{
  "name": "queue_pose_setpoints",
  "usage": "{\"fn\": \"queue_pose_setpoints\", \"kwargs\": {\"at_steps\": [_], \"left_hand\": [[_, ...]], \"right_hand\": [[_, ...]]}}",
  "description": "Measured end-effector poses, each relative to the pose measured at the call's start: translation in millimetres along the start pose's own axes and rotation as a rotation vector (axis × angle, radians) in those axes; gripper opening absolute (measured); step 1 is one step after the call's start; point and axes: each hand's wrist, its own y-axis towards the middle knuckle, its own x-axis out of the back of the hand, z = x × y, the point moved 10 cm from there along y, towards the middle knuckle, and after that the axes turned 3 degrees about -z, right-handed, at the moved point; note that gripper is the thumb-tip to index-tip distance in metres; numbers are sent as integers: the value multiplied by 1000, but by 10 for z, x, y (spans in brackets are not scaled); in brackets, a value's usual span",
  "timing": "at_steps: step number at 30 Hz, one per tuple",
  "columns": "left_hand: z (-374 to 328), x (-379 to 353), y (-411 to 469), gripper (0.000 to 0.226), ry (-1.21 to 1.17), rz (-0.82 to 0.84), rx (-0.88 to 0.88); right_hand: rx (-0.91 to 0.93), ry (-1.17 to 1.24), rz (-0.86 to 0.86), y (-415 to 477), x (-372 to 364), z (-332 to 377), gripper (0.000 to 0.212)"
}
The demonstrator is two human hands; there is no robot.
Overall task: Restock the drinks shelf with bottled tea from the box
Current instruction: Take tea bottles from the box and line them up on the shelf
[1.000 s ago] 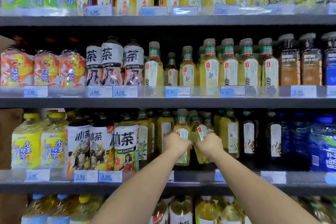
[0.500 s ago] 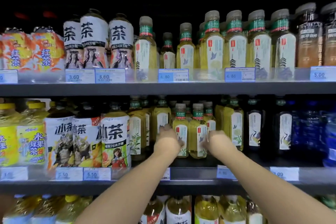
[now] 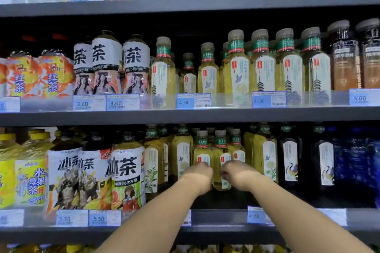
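- The left hand point(image 3: 198, 177) is seen from the back. Its fingers are curled round the lower half of a small tea bottle point(image 3: 202, 151) that stands upright on the shelf point(image 3: 216, 230).
- The right hand point(image 3: 239, 174) is just beside it. Its bent fingers touch the right side of the middle bottle point(image 3: 220, 158). I cannot tell whether they grip it.
- A third small bottle point(image 3: 236, 150) rises right behind the right hand, its base hidden.
- Taller yellow bottles point(image 3: 182, 156) stand just left of the left hand.
- A similar tall bottle point(image 3: 265, 154) stands just right of the right hand, with dark bottles point(image 3: 290, 160) beyond it.
- A blue price tag point(image 3: 256, 214) sits below the right wrist.
- Big white-labelled bottles point(image 3: 127, 174) stand further left.
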Motion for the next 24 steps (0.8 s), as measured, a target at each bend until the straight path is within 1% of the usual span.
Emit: {"fn": "queue_pose_setpoints", "kwargs": {"at_steps": [4, 9, 12, 15, 18, 21, 24], "left_hand": [[21, -61, 189, 34, 5, -6, 22], [137, -147, 313, 38, 2, -21, 42], [151, -196, 356, 39, -15, -34, 44], [134, -267, 374, 41, -24, -3, 60], [96, -260, 336, 37, -47, 14, 61], [88, -197, 280, 38, -34, -4, 43], [80, -85, 239, 44, 13, -67, 13]], "right_hand": [[0, 38, -37, 209, 25, -72, 24], [0, 22, -54, 438, -111, -113, 26], [-8, 27, -54, 504, -155, -120, 24], [-8, 11, -51, 496, -187, -82, 16], [-67, 30, -96, 447, -139, -129, 14], [-178, 115, -192, 414, 4, -214, 25], [-237, 176, -237, 400, 33, -183, 30]]}}
